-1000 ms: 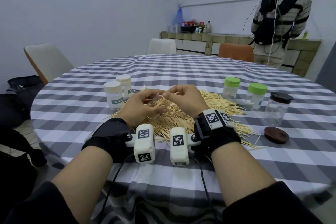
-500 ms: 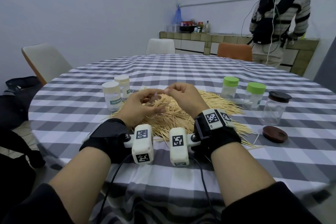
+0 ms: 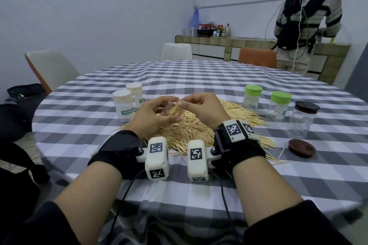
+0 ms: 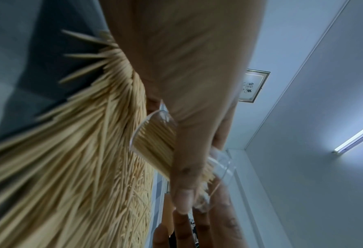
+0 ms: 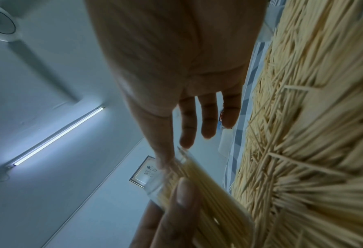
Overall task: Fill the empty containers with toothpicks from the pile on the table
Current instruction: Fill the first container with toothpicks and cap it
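I am gripping the clear container (image 4: 155, 142), tilted and packed with toothpicks, in my left hand (image 3: 153, 117) above the toothpick pile (image 3: 199, 125); my right hand (image 3: 201, 107) is pinching at its mouth.

1. Clear plastic container (image 4: 155, 142): tilted, held above the pile, packed with toothpicks.
2. Toothpick pile (image 3: 199, 125): pale wooden sticks spread loosely across the checked tablecloth.
3. Two green-lidded jars (image 3: 253, 95) and a dark-lidded jar (image 3: 302, 119) stand upright right of the pile; two cream-lidded jars (image 3: 123, 105) stand left.
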